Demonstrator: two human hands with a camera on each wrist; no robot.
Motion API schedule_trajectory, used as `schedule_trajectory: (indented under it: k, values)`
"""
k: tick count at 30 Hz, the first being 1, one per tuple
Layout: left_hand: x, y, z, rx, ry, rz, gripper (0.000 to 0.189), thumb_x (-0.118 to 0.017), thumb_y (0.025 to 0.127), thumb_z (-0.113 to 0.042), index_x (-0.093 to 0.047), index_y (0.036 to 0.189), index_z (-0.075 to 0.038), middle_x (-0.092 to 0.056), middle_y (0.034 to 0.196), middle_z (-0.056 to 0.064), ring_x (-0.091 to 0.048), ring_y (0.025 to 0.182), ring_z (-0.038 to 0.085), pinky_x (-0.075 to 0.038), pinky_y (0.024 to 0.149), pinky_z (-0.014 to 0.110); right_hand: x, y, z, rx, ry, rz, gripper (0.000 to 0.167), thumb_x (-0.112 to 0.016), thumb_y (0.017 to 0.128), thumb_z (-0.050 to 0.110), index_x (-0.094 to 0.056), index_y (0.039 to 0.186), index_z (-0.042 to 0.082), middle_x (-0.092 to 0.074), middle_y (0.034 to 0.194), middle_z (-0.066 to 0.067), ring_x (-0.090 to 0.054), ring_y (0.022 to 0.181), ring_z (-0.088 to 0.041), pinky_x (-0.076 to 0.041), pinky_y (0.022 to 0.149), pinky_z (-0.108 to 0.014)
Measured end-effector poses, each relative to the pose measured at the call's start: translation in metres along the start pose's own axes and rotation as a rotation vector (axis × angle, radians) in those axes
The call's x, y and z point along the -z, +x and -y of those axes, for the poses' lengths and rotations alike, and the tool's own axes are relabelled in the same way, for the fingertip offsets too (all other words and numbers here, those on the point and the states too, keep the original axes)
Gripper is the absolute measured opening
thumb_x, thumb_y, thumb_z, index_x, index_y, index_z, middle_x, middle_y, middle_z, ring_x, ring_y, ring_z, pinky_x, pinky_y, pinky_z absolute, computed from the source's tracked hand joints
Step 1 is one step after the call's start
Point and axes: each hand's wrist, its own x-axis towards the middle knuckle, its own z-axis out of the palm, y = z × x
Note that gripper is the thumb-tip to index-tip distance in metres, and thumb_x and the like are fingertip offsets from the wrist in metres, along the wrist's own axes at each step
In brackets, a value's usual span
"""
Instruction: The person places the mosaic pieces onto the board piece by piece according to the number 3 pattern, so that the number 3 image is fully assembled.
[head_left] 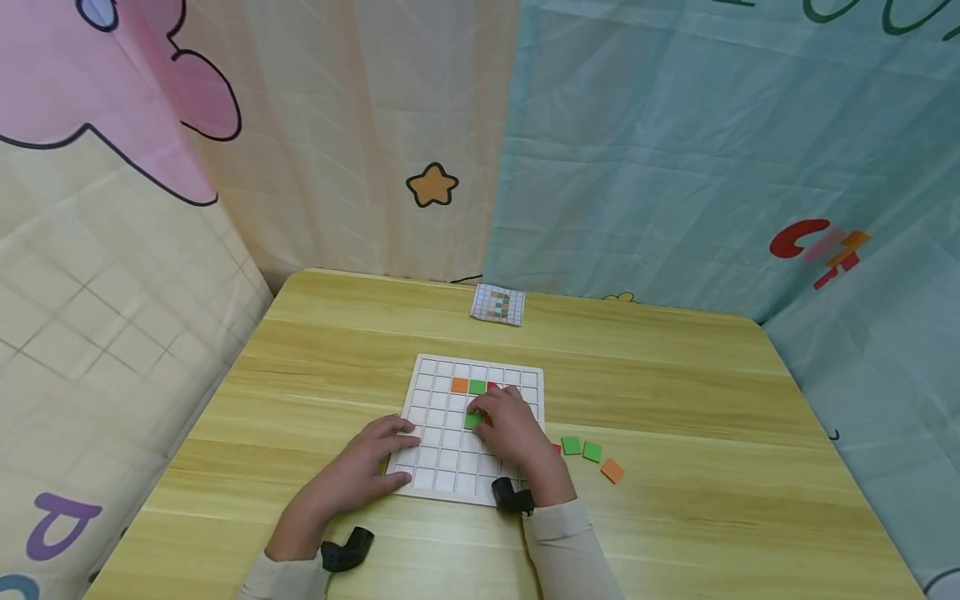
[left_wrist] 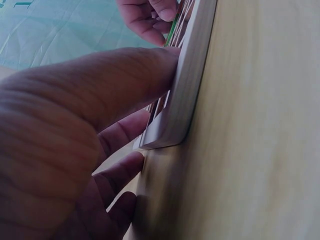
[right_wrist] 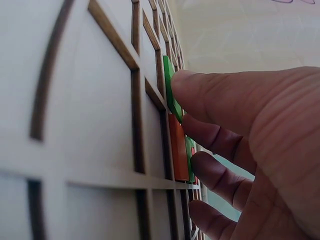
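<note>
A white grid board (head_left: 442,458) lies on the table with coloured square tiles in some cells. My left hand (head_left: 362,468) rests at its left edge, thumb and fingers spread; the thumb touches the rim in the left wrist view. My right hand (head_left: 513,429) is over the board, thumb and fingertips touching a green tile (head_left: 473,420). In the right wrist view that green tile (right_wrist: 170,85) sits by an orange-red tile (right_wrist: 178,150). Farther up the board are an orange tile (head_left: 460,386), another green tile (head_left: 477,387) and a red tile (head_left: 492,386), partly hidden by my fingers.
Right of the board lie loose tiles: a partly hidden red one (head_left: 557,448), two green ones (head_left: 571,446) and an orange one (head_left: 612,471). A small card with a coloured grid pattern (head_left: 497,305) lies near the table's back edge. Printed curtains (head_left: 360,167) hang around the table.
</note>
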Motion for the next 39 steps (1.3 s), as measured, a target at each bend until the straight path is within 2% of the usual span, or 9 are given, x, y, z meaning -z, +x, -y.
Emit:
schedule_trajectory:
  k: [9, 19, 28, 34, 39]
  values:
    - [0.0, 0.0, 0.001, 0.001, 0.007, 0.004, 0.045, -0.078, 0.085, -0.018, -0.067, 0.127, -0.006, -0.052, 0.138, 0.007, -0.04, 0.135, 0.036, -0.034, 0.108, 0.057, 0.002, -0.001, 0.0, -0.008, 0.036, 0.008, 0.017, -0.071, 0.088, 0.008, -0.072, 0.105, 0.012, -0.065, 0.108, -0.001, -0.047, 0.098, -0.022, -0.044, 0.086, -0.038]
    - [0.0, 0.0, 0.0, 0.011, 0.003, 0.007, 0.045, -0.079, 0.085, -0.017, -0.067, 0.127, -0.007, -0.053, 0.138, 0.007, -0.04, 0.135, 0.036, -0.035, 0.108, 0.057, 0.011, -0.005, 0.0, -0.046, 0.119, -0.005, 0.017, -0.068, 0.091, 0.006, -0.072, 0.107, 0.009, -0.065, 0.109, -0.003, -0.051, 0.108, -0.026, -0.045, 0.094, -0.043]
    - [0.001, 0.0, 0.0, 0.003, 0.015, 0.01, 0.045, -0.079, 0.085, -0.017, -0.067, 0.127, -0.007, -0.052, 0.138, 0.007, -0.04, 0.135, 0.035, -0.035, 0.108, 0.056, 0.012, -0.008, -0.004, -0.05, 0.102, -0.004, 0.016, -0.069, 0.091, 0.009, -0.073, 0.106, 0.01, -0.065, 0.108, -0.001, -0.051, 0.107, -0.024, -0.044, 0.096, -0.043]
    - [0.001, 0.0, -0.001, 0.008, 0.012, 0.013, 0.045, -0.079, 0.085, -0.017, -0.067, 0.127, -0.007, -0.052, 0.138, 0.007, -0.04, 0.135, 0.035, -0.035, 0.108, 0.056, 0.015, -0.013, -0.009, -0.055, 0.083, -0.039, 0.014, -0.073, 0.089, 0.01, -0.073, 0.103, 0.009, -0.065, 0.103, -0.001, -0.053, 0.102, -0.023, -0.045, 0.092, -0.041]
    - [0.001, 0.001, -0.001, 0.013, 0.008, 0.014, 0.045, -0.079, 0.085, -0.017, -0.067, 0.127, -0.007, -0.052, 0.138, 0.007, -0.04, 0.135, 0.035, -0.035, 0.108, 0.056, 0.02, -0.02, -0.015, -0.073, 0.071, -0.057, 0.015, -0.071, 0.088, 0.007, -0.073, 0.102, 0.009, -0.065, 0.104, -0.001, -0.054, 0.104, -0.024, -0.045, 0.094, -0.041]
